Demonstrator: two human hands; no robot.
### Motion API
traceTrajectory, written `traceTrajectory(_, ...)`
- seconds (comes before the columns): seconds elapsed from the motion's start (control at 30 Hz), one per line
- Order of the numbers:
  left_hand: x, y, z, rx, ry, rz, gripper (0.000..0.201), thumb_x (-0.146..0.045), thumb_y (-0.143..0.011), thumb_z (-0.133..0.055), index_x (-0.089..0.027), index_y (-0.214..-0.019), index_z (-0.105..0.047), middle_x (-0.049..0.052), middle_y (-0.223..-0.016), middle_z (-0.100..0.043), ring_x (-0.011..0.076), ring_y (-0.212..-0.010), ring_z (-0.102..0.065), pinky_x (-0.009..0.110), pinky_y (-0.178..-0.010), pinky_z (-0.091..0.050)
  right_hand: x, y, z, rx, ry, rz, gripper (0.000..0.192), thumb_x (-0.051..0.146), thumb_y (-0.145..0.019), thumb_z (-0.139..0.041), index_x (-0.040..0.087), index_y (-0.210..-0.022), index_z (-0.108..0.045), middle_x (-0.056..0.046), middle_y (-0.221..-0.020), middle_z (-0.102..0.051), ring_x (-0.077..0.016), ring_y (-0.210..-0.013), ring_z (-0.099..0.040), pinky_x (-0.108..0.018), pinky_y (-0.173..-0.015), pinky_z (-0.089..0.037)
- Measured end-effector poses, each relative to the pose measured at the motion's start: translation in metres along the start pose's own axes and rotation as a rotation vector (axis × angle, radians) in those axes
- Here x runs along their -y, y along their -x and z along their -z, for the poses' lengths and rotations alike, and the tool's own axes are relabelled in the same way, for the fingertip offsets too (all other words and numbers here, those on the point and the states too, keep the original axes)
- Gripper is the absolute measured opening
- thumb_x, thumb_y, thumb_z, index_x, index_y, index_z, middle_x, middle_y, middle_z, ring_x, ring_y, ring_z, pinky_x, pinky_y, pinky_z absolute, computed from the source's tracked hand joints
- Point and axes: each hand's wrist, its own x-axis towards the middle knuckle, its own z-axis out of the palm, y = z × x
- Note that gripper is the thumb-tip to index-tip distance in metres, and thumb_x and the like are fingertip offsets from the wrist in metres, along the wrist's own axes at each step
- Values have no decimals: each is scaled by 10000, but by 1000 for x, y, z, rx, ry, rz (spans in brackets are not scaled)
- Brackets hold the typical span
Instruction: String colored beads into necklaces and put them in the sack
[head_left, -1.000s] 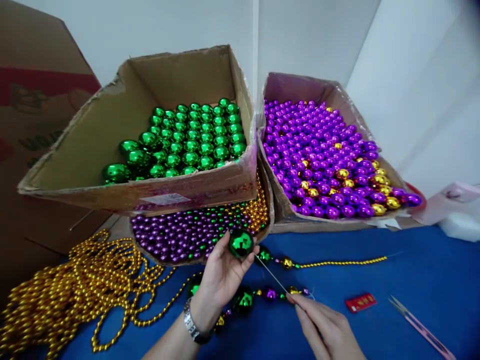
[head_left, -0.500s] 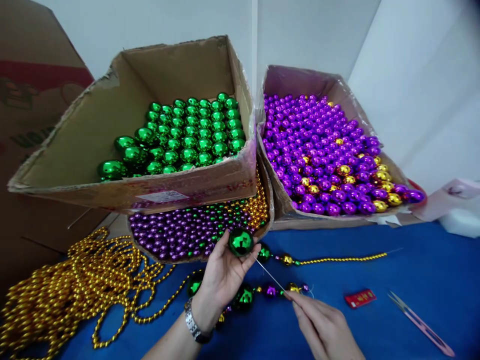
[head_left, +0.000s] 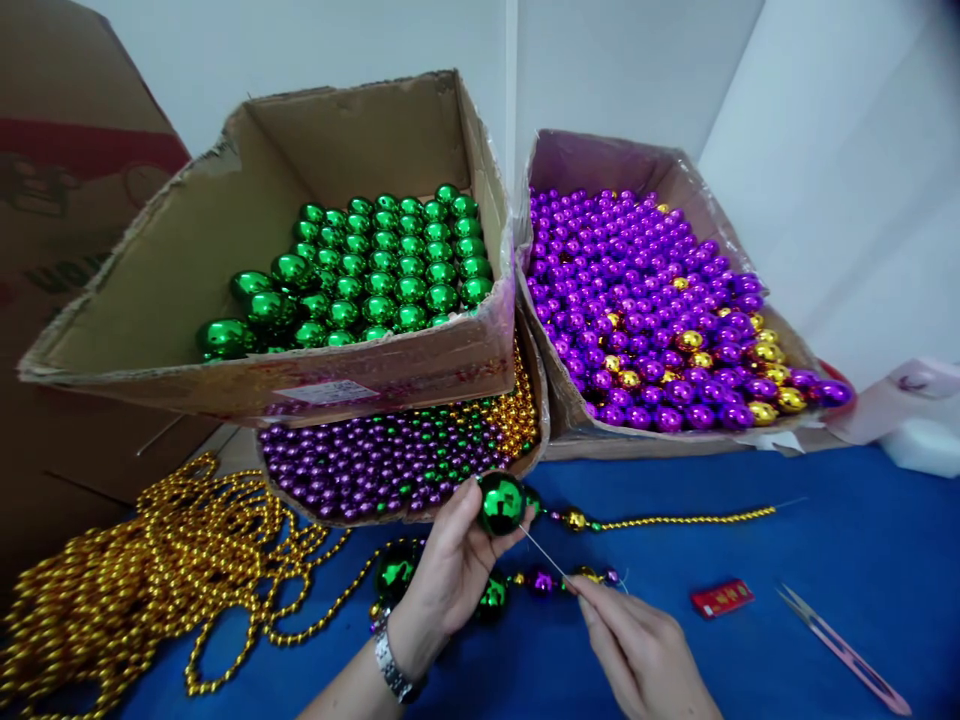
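A large shiny green ball bead [head_left: 501, 503] is held in the fingers of my left hand [head_left: 454, 565], which wears a metal-band watch [head_left: 391, 655]. My right hand [head_left: 637, 640] pinches a long thin needle [head_left: 544, 552]. The needle's far end meets the lower right of the bead; whether it has entered the hole cannot be seen. Below and behind my hands lies a bead strand with green, purple and gold balls [head_left: 541, 580], partly hidden by my left hand. Farther back stretches another strand, ending in small gold beads [head_left: 682, 519].
A carton of green balls [head_left: 420, 365] rests over a box of small purple, green and gold beads [head_left: 360, 470]. At right stands a carton of purple and gold balls [head_left: 540, 330]. Gold bead chains [head_left: 112, 580] heap at left. A red packet [head_left: 721, 598] and pink-handled tweezers [head_left: 844, 648] lie right.
My left hand and the green bead have shifted right and slightly down, closer to my right hand. Less needle shows between the bead and my right fingers.
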Motion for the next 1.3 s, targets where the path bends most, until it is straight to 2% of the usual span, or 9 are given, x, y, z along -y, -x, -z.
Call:
traceTrajectory(0.17,11,7,-1,99,-44,-5,239,-269,-888,-535,-167,-1098,-585,105,-1156,-607,249,-1057,-569,500,-971,-421,1,-4,-3,-64,-5,33,289,124,-911,-409,176,-1162,-542,-63,-851,-693,-162,-743,-683,-249,-725,-556)
traceTrajectory(0.57,18,10,0,16,30,28,261,-310,-818,-634,-180,-1044,-614,99,-1116,-626,250,-1009,-601,487,-954,-427,5,-5,-3,-82,-14,-11,248,156,-928,-400,172,-1106,-572,-52,-820,-691,-160,-765,-691,-224,-743,-557)
traceTrajectory(0.7,24,13,1,72,-61,45,274,-305,-842,-601,-188,-1090,-599,109,-1111,-618,233,-973,-604,400,-866,-474,4,-6,-5,-89,-13,20,252,147,-928,-398,172,-1116,-564,-57,-824,-686,-159,-755,-685,-227,-729,-555)
traceTrajectory(0.8,18,12,0,136,-257,63,337,-348,-840,-590,-190,-1138,-597,128,-1135,-609,220,-913,-610,309,-746,-490,0,-5,-3,-83,-9,14,244,148,-927,-397,170,-1109,-559,-67,-850,-686,-160,-745,-678,-233,-714,-552)
traceTrajectory(0.9,-3,-6,0,128,-562,-92,344,-384,-864,-530,-198,-1146,-600,127,-1169,-597,234,-949,-595,294,-744,-480,-5,-2,1,-87,2,-7,239,160,-929,-408,174,-1118,-553,-82,-911,-690,-160,-765,-677,-226,-706,-547)
traceTrajectory(1.03,-28,-59,6,137,-1075,-429,244,-307,-799,-613,-239,-1030,-656,88,-1058,-631,251,-980,-546,350,-908,-397,-11,0,5,-106,-3,-58,239,189,-939,-396,177,-1110,-563,-88,-927,-691,-161,-769,-682,-212,-679,-545)
traceTrajectory(1.13,-29,-100,12,216,-1214,-425,52,-198,-687,-708,-233,-698,-670,84,-800,-647,278,-975,-519,371,-977,-327,-13,1,4,-123,-12,-78,240,201,-941,-391,171,-1097,-570,-90,-924,-692,-170,-780,-682,-217,-679,-544)
traceTrajectory(1.2,-25,-117,15,238,-1207,-384,191,-133,-624,-739,-225,-538,-596,78,-651,-609,287,-959,-520,365,-954,-344,-13,1,4,-138,-13,-81,236,202,-939,-395,168,-1088,-574,-89,-908,-691,-172,-772,-681,-220,-669,-541)
traceTrajectory(1.3,-22,-127,15,248,-1167,-342,244,-69,-594,-735,-212,-492,-565,75,-603,-579,278,-967,-529,347,-929,-364,-14,2,6,-163,-6,-86,230,214,-941,-391,170,-1056,-585,-83,-871,-688,-170,-734,-677,-219,-656,-536)
